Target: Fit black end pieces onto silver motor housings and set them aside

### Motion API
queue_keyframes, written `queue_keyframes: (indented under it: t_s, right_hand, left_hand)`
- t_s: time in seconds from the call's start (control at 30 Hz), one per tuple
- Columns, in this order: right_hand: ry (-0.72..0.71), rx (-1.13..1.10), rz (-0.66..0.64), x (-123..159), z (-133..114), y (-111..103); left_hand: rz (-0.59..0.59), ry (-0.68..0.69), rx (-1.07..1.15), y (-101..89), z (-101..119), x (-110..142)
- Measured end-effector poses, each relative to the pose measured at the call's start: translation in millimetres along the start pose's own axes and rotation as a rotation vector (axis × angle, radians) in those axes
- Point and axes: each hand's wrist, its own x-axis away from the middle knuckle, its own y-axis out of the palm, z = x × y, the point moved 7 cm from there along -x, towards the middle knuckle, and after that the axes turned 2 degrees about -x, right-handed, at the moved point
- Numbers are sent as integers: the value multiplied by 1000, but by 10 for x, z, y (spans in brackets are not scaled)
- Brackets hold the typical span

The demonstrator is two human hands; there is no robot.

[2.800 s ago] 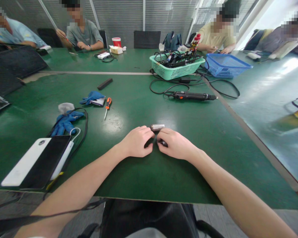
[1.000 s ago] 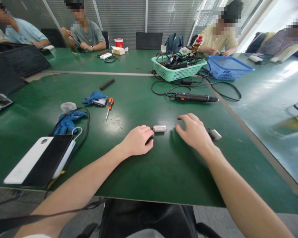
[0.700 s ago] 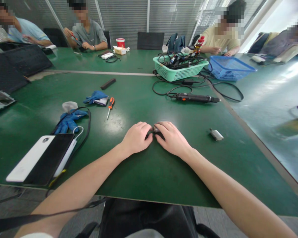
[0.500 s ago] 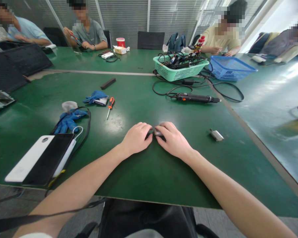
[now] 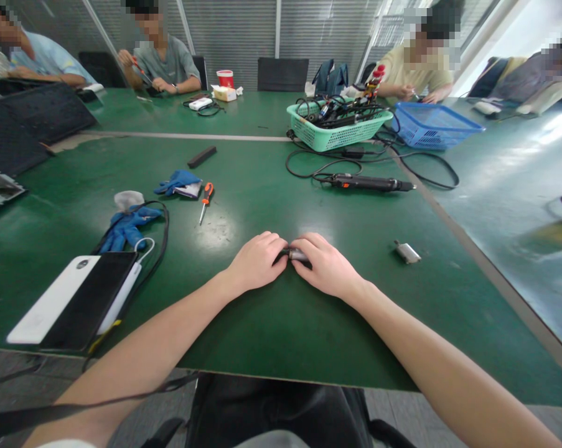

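Just above the green table (image 5: pixel 281 336), my right hand (image 5: pixel 326 264) is closed round a small silver cylinder-like metal piece (image 5: pixel 298 254), partly covered by the fingers. My left hand (image 5: pixel 259 261) meets it from the other side, thumb and fingers curled in a pinch at the piece's dark end. What lies inside the left fingers is mostly hidden. The fingertips of both hands almost touch. Off to the right lies another small silver metal part (image 5: pixel 407 252).
An orange-handled screwdriver (image 5: pixel 206 202), blue gloves (image 5: pixel 129 229) and a phone-like slab (image 5: pixel 75 302) with a cable lie left. Ahead are a black electric screwdriver (image 5: pixel 371 183), a green basket (image 5: pixel 339 134) of tools and a blue basket (image 5: pixel 437 127). Several people sit around the table.
My hands stay in nearly the same place, slightly closer together at the fingertips. A little more of the silver piece shows between them.
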Motion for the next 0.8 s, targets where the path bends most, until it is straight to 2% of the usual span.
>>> queue_keyframes:
  t_s: [0.8]
  right_hand:
    - [-2,-27,36,20,73,31]
  left_hand:
    - [3,46,7,-3,39,7]
